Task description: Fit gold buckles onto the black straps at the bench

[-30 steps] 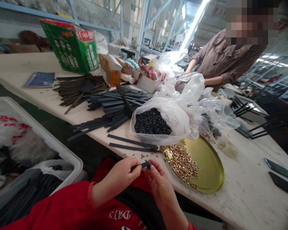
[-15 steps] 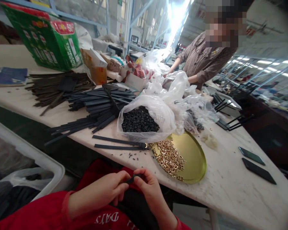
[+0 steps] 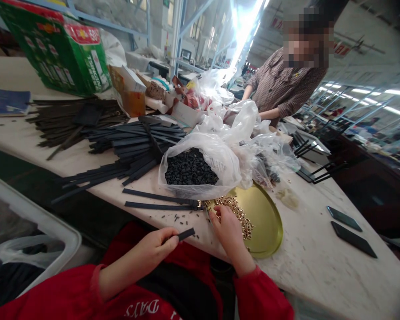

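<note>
My left hand (image 3: 160, 244) is closed around a black strap (image 3: 186, 234), whose flat end sticks out past the thumb; the rest is hidden by the hand. My right hand (image 3: 227, 226) reaches over the left side of a gold-coloured round tray (image 3: 270, 222), its fingers bent together at a pile of small gold buckles (image 3: 244, 226). What lies between those fingertips is hidden. Beyond the tray's left rim, two black straps (image 3: 156, 206) lie side by side, with a gold buckle at the end. An open plastic bag (image 3: 231, 171) full of small black loops (image 3: 190, 169) stands behind them.
Bundles of black straps (image 3: 130, 144) and brown straps (image 3: 60, 120) spread over the table's left side. A green carton (image 3: 63, 58) stands behind. Two phones (image 3: 353, 239) lie at right. Across the table a person (image 3: 286, 84) works among plastic bags. A white bin (image 3: 66, 240) sits lower left.
My right hand has left the strap and moved up and right to the buckle pile. My left hand keeps hold of the strap, whose end now points outward. The view has shifted slightly.
</note>
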### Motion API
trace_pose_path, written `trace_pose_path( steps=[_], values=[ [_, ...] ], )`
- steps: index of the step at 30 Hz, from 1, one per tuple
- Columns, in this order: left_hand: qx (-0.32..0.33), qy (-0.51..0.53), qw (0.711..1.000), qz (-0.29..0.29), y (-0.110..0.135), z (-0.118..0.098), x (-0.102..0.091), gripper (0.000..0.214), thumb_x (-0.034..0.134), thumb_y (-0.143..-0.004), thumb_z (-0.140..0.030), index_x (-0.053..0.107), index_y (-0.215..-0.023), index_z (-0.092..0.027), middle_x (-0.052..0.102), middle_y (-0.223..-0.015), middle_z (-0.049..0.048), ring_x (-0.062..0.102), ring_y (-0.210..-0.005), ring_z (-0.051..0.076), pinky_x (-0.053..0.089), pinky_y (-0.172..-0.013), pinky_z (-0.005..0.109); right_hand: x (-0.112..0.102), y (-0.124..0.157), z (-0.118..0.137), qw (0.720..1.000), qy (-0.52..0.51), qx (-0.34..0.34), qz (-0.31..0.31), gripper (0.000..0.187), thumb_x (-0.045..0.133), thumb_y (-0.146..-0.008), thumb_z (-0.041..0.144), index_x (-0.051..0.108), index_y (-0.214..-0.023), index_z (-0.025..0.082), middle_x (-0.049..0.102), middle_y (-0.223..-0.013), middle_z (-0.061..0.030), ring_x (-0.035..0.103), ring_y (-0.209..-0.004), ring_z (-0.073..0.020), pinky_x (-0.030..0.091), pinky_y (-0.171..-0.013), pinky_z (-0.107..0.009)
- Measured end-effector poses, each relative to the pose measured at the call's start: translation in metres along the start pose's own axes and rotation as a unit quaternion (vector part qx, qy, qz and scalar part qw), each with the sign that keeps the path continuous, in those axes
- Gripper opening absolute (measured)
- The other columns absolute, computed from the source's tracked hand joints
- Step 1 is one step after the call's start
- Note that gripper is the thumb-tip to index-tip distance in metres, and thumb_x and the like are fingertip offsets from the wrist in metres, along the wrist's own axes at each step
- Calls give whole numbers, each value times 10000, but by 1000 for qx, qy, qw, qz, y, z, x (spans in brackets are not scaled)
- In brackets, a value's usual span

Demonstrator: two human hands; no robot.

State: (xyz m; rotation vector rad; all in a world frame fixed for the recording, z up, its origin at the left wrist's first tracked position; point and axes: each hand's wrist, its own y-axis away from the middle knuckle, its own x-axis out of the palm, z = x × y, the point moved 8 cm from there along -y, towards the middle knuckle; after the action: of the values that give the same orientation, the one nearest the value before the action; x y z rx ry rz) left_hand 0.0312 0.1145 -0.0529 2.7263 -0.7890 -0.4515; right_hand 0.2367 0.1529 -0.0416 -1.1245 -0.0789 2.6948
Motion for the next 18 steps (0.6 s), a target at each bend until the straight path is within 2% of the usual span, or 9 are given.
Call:
trace_pose_path(
  steps=[4,7,9,13,15,18],
  values=[
    [-12,-19,1000,-16,-11,-3,2,206,387,-797,-327,497,-695,-186,449,-570,-49,436,-570,132,333,-541,214,1,-23,-10,1000,7,7,18,125,572,-718,200,549,-595,207,552,-629,-22,493,-638,-183,357,-666,-310],
    [-20,-31,999,-9,-22,-10,5,198,380,-796,-315,463,-658,-198,450,-528,-51,429,-528,132,306,-508,222,4,-17,-6,998,-24,18,49,146,556,-753,284,561,-628,207,571,-607,-6,507,-598,-174,378,-596,-284],
    [4,-52,998,-23,-31,-19,3,207,385,-793,-308,447,-630,-198,471,-551,-42,436,-556,136,296,-519,226,9,-9,-1,991,-95,43,80,203,567,-759,367,570,-640,202,576,-578,7,515,-563,-161,390,-551,-266],
    [26,-78,995,-48,-47,-21,1,215,382,-782,-285,411,-590,-194,446,-559,-44,410,-563,127,262,-518,230,24,11,13,939,-300,118,118,282,669,-679,463,598,-671,190,592,-572,13,537,-558,-142,418,-547,-251],
    [22,-73,996,-50,-48,-17,0,211,383,-777,-283,403,-588,-193,430,-558,-49,400,-557,121,256,-516,229,31,18,18,918,-352,137,121,290,695,-661,462,606,-707,190,607,-593,16,553,-575,-137,431,-565,-248],
    [15,-66,996,-57,-42,-14,-2,224,383,-785,-297,394,-588,-193,416,-560,-51,398,-559,118,258,-517,226,39,25,21,901,-388,149,125,280,693,-683,447,600,-721,185,608,-595,24,549,-574,-120,431,-586,-240]
  ],
)
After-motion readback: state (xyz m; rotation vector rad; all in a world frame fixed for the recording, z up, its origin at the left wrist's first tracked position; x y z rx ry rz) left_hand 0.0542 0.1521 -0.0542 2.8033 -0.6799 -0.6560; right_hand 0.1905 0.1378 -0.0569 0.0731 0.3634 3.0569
